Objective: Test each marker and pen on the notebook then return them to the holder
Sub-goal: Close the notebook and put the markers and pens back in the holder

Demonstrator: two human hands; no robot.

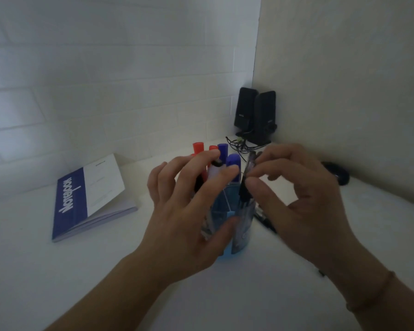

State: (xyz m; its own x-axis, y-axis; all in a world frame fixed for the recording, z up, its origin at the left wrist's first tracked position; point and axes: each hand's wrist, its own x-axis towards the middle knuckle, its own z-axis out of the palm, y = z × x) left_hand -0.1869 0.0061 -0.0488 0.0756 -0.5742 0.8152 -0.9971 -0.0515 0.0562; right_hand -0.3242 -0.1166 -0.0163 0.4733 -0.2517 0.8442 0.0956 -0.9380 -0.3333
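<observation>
1. Markers and pens stand in the blue translucent holder at the middle of your white desk, between your two hands.
2. Your left hand hovers over the holder's left side, fingers spread and loosely bent above the red marker caps and blue marker caps; you grip nothing that shows.
3. Your right hand pinches a clear-barrelled pen between thumb and forefinger, the pen upright in the holder's right side.
4. Your closed notebook lies well to the left.
5. Two black speakers stand in the corner, a dark mouse near the right wall.
</observation>
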